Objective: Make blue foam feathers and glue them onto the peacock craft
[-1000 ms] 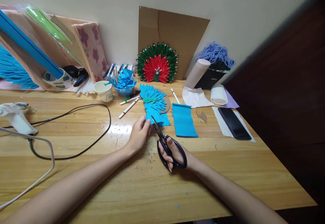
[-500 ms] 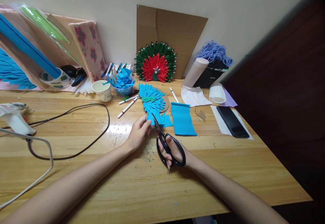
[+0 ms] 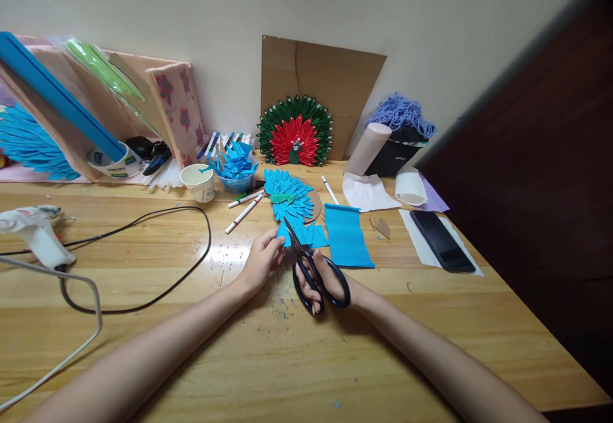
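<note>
Between the thumb and fingers of my left hand [image 3: 262, 258] is the edge of a piece of blue crepe paper [image 3: 283, 234]. My right hand [image 3: 322, 279] grips black-handled scissors [image 3: 297, 244], fingers through the loops, the blades lying at the blue piece. Just beyond sits a fan of blue paper petals [image 3: 292, 193] with a green shape on it, partly covering a round cardboard base [image 3: 314, 206]. More cut blue paper [image 3: 317, 236] lies right of the blades. A larger blue crepe sheet [image 3: 348, 236] rests flat to the right.
Left are a white glue gun [image 3: 36, 234] and its looping black cord [image 3: 209, 238]. Markers [image 3: 244, 213], a paper cup [image 3: 198, 183] and a bowl of blue scraps [image 3: 236, 179] stand behind. A red-green peacock [image 3: 295, 135] leans on cardboard; a phone [image 3: 441, 241] lies right.
The view has tilted up a little, so the table things sit lower in the picture. The scissor handles have drawn slightly closer together. Both hands keep their holds.
</note>
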Demonstrator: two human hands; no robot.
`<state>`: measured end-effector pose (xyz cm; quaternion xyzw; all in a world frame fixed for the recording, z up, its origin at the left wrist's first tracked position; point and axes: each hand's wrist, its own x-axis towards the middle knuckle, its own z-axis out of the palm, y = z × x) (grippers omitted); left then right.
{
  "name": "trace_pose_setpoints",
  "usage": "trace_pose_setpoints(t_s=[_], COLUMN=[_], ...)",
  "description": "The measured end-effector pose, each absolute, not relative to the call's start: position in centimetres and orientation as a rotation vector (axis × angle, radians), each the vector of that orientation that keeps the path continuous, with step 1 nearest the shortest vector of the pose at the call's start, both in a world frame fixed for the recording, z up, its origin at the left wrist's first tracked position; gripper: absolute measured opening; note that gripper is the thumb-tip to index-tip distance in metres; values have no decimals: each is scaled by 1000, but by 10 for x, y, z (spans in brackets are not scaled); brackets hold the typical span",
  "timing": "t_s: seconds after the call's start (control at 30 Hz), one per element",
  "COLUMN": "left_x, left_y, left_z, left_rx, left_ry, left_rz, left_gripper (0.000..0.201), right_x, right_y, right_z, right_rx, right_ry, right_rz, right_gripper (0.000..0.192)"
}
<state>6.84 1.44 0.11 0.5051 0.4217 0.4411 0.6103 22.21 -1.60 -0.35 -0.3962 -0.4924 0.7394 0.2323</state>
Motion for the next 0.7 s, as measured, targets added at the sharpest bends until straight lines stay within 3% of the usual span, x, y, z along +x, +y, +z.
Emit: trace_pose_setpoints(t_s=[0.7], left_x=[67], left_y=[12], left_z=[5], left_rx=[1173], left_ry=[1035], left_rz=[1159], left_gripper=[30], right_x=[223], right_y=[-23], right_z=[-22], right_rx=[-991], right_ry=[-1364], right_rz=[1896], right_gripper=[63])
